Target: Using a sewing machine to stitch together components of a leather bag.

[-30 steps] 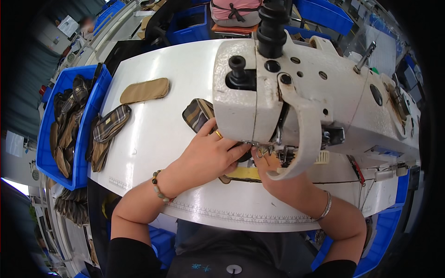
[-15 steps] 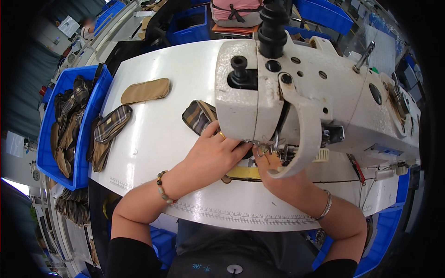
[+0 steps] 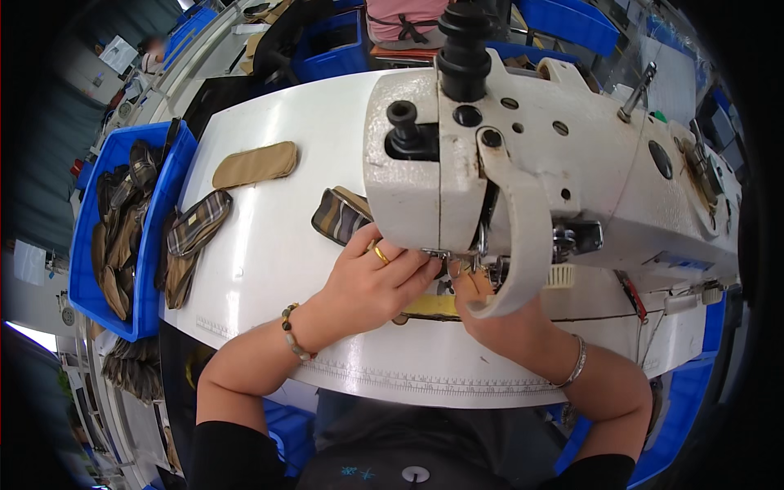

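A plaid fabric pouch point(image 3: 336, 216) with a tan edge runs under the white sewing machine head point(image 3: 402, 200). My left hand point(image 3: 371, 286) is closed at the pouch's near side, its fingertips bunched by the presser foot point(image 3: 441, 255). From the other side, my right hand point(image 3: 502, 322) reaches in with bent fingers close to the needle area. The curved white guard point(image 3: 531, 237) covers part of those fingers, and what they grip is hidden. Below the fingertips lies a yellow strip point(image 3: 433, 306) on the machine bed.
A flat tan piece point(image 3: 255, 164) lies at the table's far left. Nearer, plaid and tan pouches point(image 3: 198, 223) rest against a blue bin point(image 3: 147, 325) filled with more. Red-handled snips point(image 3: 630, 296) lie right of the machine. A printed ruler point(image 3: 425, 385) follows the table's front edge.
My left fingers have curled in more tightly beside the presser foot. The plaid pouch's visible end has turned slightly. My right hand stays by the needle, and the view has shifted a little.
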{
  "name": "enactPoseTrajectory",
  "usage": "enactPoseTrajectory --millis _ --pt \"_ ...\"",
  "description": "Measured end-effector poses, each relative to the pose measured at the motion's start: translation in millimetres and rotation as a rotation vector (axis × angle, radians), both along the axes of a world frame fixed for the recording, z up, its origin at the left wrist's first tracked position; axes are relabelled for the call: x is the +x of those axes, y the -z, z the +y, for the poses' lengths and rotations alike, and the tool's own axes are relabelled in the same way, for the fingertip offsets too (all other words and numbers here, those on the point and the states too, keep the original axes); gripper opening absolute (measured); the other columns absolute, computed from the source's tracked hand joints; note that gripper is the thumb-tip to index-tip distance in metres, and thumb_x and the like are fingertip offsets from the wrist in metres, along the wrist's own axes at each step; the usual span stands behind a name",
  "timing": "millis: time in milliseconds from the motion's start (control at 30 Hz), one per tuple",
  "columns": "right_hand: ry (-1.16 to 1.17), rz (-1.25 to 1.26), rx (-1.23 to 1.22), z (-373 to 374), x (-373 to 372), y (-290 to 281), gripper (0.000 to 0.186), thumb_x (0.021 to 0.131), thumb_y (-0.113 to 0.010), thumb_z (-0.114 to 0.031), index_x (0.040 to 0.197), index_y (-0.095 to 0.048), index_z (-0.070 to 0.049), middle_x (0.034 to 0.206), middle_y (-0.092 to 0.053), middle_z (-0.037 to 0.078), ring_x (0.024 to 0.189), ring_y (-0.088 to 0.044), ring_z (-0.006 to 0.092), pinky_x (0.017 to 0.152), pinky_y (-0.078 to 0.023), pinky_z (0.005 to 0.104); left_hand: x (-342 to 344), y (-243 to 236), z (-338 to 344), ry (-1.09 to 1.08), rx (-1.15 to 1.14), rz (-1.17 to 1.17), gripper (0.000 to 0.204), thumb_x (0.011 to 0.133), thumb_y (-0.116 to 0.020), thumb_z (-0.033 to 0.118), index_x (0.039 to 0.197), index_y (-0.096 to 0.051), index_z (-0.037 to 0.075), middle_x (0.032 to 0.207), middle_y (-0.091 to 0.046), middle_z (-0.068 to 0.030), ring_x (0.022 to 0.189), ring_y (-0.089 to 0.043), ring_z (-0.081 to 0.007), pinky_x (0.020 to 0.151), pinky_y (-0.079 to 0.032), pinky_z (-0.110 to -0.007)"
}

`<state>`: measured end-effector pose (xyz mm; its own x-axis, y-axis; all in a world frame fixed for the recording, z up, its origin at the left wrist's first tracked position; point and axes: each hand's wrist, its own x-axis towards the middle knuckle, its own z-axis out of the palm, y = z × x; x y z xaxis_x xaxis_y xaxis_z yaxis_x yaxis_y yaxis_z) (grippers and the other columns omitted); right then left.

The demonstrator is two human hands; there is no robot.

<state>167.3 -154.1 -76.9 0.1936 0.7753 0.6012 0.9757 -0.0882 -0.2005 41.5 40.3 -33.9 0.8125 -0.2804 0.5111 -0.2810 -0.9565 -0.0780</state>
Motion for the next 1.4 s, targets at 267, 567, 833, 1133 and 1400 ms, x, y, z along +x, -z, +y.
enactPoseTrajectory --millis 267,567,833,1133,1400 --pt "-0.026 0.261 -0.142 0.7 -6.4 -10.8 0.008 0.071 -0.073 -0.009 0.074 -0.068 -0.004 0.067 -0.065 0.011 0.062 -0.064 0.0324 0.058 -0.053 0.0433 1.8 -3.6 5.5 -0.04 -0.004 0.146 0.027 0.076 -0.067 0.013 0.101 -0.075 0.009 0.103 -0.069 -0.0006 0.099 -0.063 -0.018 0.09 -0.044 -0.039" --pt "-0.037 0.194 -0.183 -0.4 -5.3 -9.0 0.01 0.069 -0.074 -0.009 0.074 -0.067 -0.004 0.07 -0.065 0.011 0.063 -0.065 0.0311 0.057 -0.053 0.0422 0.7 -3.0 2.2 -0.037 -0.03 0.12 0.031 0.073 -0.067 0.012 0.103 -0.073 0.007 0.098 -0.068 -0.0024 0.089 -0.065 -0.0197 0.077 -0.053 -0.033" --pt "-0.061 0.188 -0.157 -0.6 -3.8 -9.7 0.01 0.068 -0.073 -0.008 0.075 -0.067 -0.005 0.071 -0.064 0.01 0.063 -0.064 0.0303 0.057 -0.052 0.042 2.8 -1.2 -2.2 -0.015 -0.037 0.11 0.032 0.073 -0.068 0.01 0.104 -0.072 0.004 0.091 -0.067 -0.0024 0.081 -0.064 -0.0175 0.068 -0.054 -0.028" --pt "-0.071 0.107 -0.203 -4.1 -3.4 -5.6 0.014 0.067 -0.073 -0.011 0.079 -0.068 -0.005 0.071 -0.06 0.006 0.064 -0.063 0.0268 0.056 -0.049 0.0416 1.3 -3.1 -9.3 -0.041 0.02 0.126 0.034 0.074 -0.067 0.01 0.107 -0.071 0.002 0.096 -0.068 -0.0043 0.085 -0.064 -0.0171 0.069 -0.054 -0.027" --pt "-0.075 0.153 -0.186 -1.1 -4.2 -9.2 0.021 0.072 -0.071 -0.009 0.092 -0.072 -0.004 0.069 -0.063 0.009 0.061 -0.063 0.0284 0.055 -0.05 0.0411 1.1 -4.4 -9.2 -0.072 0.038 0.156 0.035 0.076 -0.066 0.011 0.109 -0.07 0.0 0.09 -0.066 -0.0035 0.086 -0.064 -0.0177 0.067 -0.053 -0.026"
